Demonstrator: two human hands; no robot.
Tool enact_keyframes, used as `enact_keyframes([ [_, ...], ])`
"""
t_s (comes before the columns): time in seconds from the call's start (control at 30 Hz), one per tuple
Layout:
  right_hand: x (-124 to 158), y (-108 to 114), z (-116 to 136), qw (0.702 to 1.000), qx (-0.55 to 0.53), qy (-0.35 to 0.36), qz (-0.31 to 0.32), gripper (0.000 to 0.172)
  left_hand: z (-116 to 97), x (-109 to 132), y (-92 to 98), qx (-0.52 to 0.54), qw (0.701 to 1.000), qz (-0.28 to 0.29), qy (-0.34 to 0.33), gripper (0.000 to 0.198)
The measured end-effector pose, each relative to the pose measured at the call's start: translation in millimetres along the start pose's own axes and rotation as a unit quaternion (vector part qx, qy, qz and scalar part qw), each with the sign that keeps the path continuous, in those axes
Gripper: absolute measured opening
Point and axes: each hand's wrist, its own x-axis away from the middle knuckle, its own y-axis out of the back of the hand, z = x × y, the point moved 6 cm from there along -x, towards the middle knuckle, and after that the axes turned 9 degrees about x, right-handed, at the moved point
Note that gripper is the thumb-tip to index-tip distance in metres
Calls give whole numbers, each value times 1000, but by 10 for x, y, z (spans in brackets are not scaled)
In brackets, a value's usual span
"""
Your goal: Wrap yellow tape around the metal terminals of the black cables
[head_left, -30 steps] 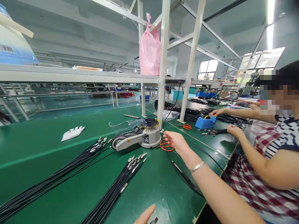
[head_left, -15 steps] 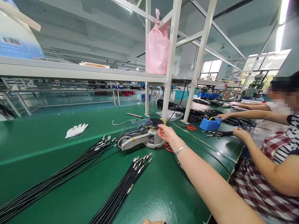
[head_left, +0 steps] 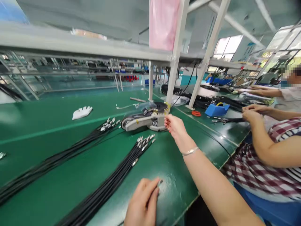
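My left hand [head_left: 143,201] is low in the middle of the view, its thumb and fingers pinched on a cable whose small metal tip [head_left: 161,181] sticks out past them. Most of that cable is hidden by the hand. Farther up, my right hand [head_left: 175,128], with a silver bangle at the wrist, is closed in a pinch at the right side of a grey round tape dispenser [head_left: 143,122]. Whatever its fingertips hold is too small to make out. Two bundles of black cables with metal ends lie to the left, a near one [head_left: 117,175] and a far one [head_left: 77,147].
A white glove [head_left: 82,113] lies on the green table [head_left: 54,131]. Shelf posts [head_left: 174,72] rise behind the dispenser. On the right, a co-worker's hands [head_left: 254,113] hold cables near a blue tape holder [head_left: 217,110]. Orange-red rings [head_left: 196,113] lie nearby.
The view has tilted downward. My left hand has come up into view from the bottom edge. My right hand stays beside the dispenser. The co-worker's hand has left the blue tape holder.
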Motion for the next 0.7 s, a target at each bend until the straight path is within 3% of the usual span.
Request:
enact_keyframes([
  [0.13, 1041, 309, -537, 992, 71, 43, 96, 17, -8, -43, 58, -7, 998, -15, 64, 20],
  [0.2, 1487, 448, -847, 988, 108, 1, 110, 23, 19, -46, 39, -3, 996, -18, 85, 21],
  [0.27, 1753, 518, -1045, 989, 106, -24, 105, 25, 41, -35, 12, 3, 995, -22, 100, 20],
  [0.33, 1843, 515, -1120, 991, 88, -30, 97, 27, 44, -19, -11, 8, 994, -25, 108, 20],
  [0.53, 1769, 433, -1065, 992, 80, -46, 85, 29, -65, 3, -11, -40, 996, -13, 73, 6],
  [0.7, 1772, 434, -1074, 993, 84, -44, 69, 25, -143, 0, -2, -61, 998, 2, 29, 11],
])
